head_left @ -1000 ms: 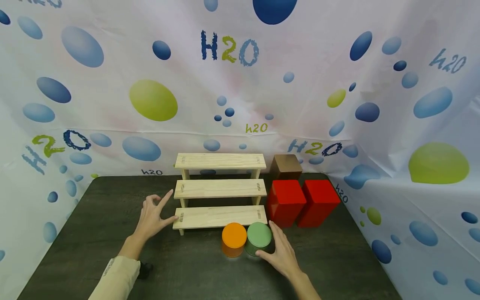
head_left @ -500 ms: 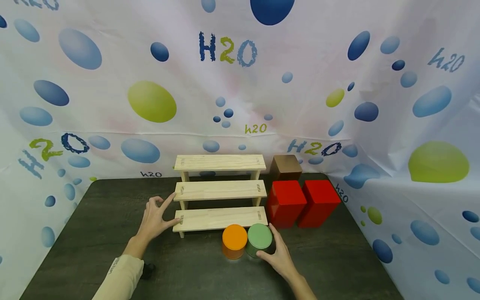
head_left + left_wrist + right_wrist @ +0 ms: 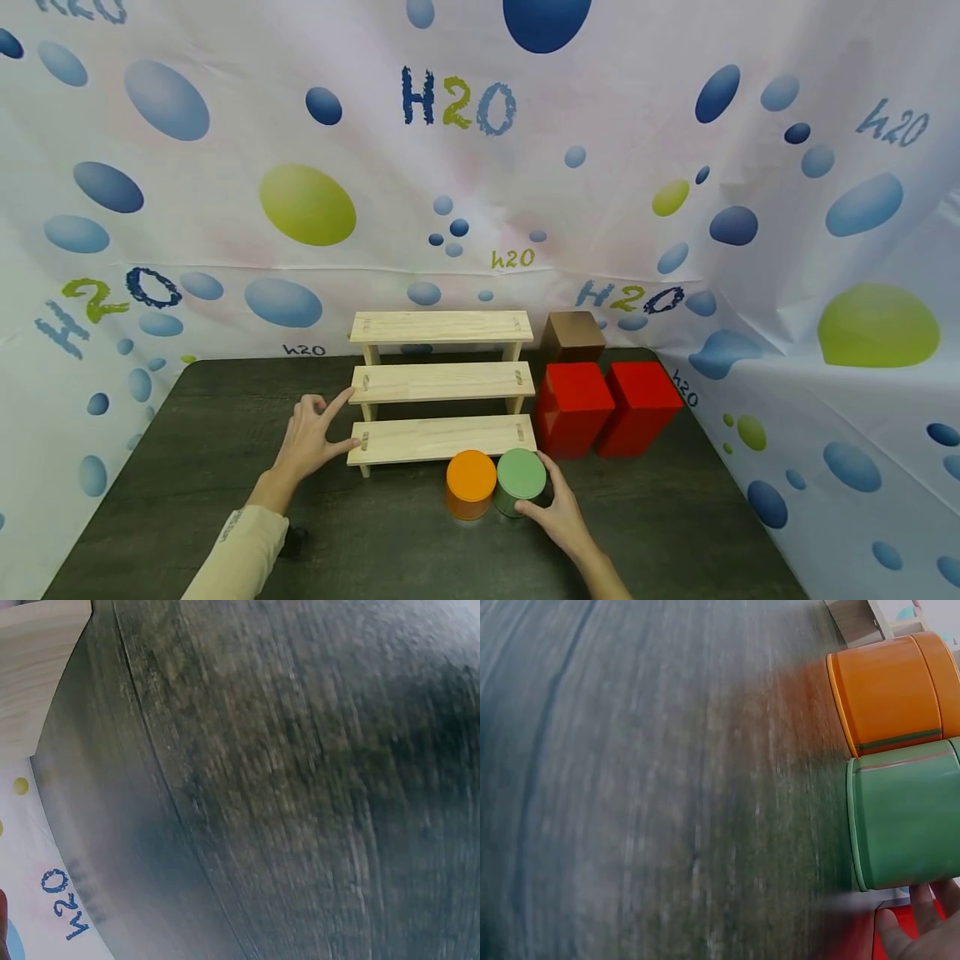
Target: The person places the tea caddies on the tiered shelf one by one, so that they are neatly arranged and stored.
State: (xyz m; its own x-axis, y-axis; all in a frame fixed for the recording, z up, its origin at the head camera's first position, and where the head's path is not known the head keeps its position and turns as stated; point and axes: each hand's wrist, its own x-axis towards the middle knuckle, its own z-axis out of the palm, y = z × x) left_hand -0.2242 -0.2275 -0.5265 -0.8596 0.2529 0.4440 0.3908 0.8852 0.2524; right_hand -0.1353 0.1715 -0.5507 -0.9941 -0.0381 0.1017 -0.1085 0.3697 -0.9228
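A green round tin [image 3: 521, 473] with a lid stands on the dark table, side by side with an orange tin [image 3: 471, 477]. My right hand [image 3: 558, 512] holds the green tin from its right, thumb at the front and fingers along the far side. In the right wrist view, fingertips [image 3: 922, 900] meet the green tin's wall. At the left end of a three-step wooden shelf [image 3: 442, 439], my left hand [image 3: 306, 437] has thumb and index finger spread. Its thumb reaches the lowest step and its index finger the middle step; nothing is held there.
Two red boxes [image 3: 573, 408] stand right of the shelf, with a brown box [image 3: 573, 333] behind them. A patterned curtain [image 3: 480, 208] rises behind the dark table [image 3: 405, 550]. A small black object [image 3: 295, 542] lies beside my left sleeve.
My left hand has shifted slightly right, its index finger now at the middle step's end. My right hand has come in closer around the green tin. Both tins stay in place.
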